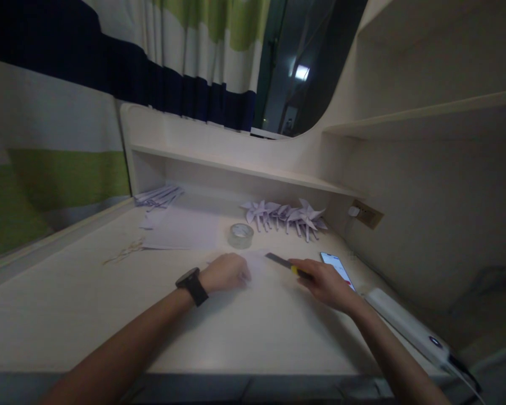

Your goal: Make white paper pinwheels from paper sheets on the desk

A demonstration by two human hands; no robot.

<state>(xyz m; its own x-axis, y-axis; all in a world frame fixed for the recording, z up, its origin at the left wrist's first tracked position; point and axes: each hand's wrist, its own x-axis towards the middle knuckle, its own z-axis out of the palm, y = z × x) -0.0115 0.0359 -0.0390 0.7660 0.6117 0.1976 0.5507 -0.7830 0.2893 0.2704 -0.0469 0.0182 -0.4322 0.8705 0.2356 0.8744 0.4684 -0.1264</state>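
My right hand (pixel 320 280) is wrapped round a utility knife (pixel 280 261) with a black and yellow handle. Its blade is extended and points left above the desk, toward my other hand. My left hand (pixel 226 272), with a black watch on its wrist, is closed with curled fingers at a piece of white paper (pixel 256 261). That paper is pale against the desk, and the hand covers part of it. Just behind the left hand is a roll of clear tape (pixel 240 242). The blade does not touch the left hand.
Several white paper pinwheels (pixel 306 216) lie at the back right. White sheets (pixel 185 228), a bundle of paper strips (pixel 159 197) and thin twisted strands (pixel 124 252) are on the left. A phone (pixel 336 265) and a long white lamp-like bar (pixel 405 323) flank the right arm.
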